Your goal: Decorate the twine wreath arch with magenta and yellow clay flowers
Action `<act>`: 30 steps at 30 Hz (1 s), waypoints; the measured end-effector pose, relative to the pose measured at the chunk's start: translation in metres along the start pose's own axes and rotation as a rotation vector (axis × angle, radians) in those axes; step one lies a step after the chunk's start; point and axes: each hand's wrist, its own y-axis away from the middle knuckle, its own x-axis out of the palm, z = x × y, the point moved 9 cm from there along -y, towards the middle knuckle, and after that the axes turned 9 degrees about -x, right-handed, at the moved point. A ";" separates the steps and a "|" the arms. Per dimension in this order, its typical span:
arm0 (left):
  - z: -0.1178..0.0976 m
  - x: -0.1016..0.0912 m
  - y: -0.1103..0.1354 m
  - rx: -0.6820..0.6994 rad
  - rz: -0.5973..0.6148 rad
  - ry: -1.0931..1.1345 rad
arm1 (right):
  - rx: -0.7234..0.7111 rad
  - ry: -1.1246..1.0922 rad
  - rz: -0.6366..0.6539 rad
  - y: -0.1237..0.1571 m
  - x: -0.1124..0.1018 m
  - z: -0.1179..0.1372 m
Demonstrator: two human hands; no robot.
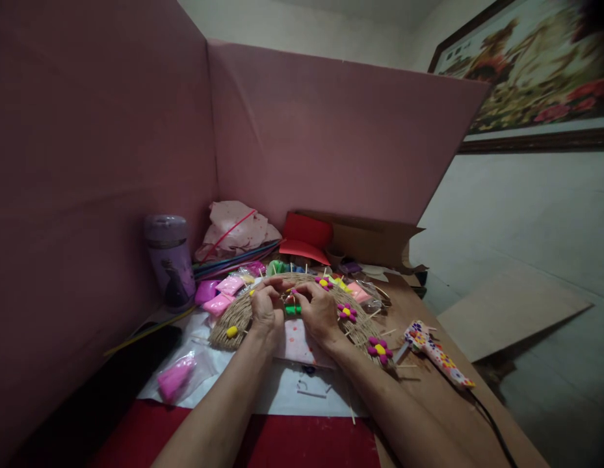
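Woven fan: lying on the table (399, 312), straight under both hands, and the work looks like petal shaping or placing.
Magenta piece (294, 292): up at the right fingertips, above a green strip (292, 310).
Right hand (322, 311): thumb and finger nearly closed, apparently pinching that piece.
Left hand (267, 307): fingers curled in close; can't tell whether they grip anything.
Flowers: three magenta-and-yellow ones on the right; a bare yellow centre (232, 331) waits left.
Next move: calls, I'd judge, for light, steady fingertips.
Glue gun (438, 354): off right, untouched.
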 end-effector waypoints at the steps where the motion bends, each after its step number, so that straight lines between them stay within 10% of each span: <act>1: 0.000 -0.001 0.000 -0.002 0.001 0.009 | -0.007 -0.003 0.002 0.000 0.001 0.000; 30: 0.001 -0.005 0.001 -0.036 -0.029 0.072 | -0.084 0.288 0.091 -0.001 0.022 0.006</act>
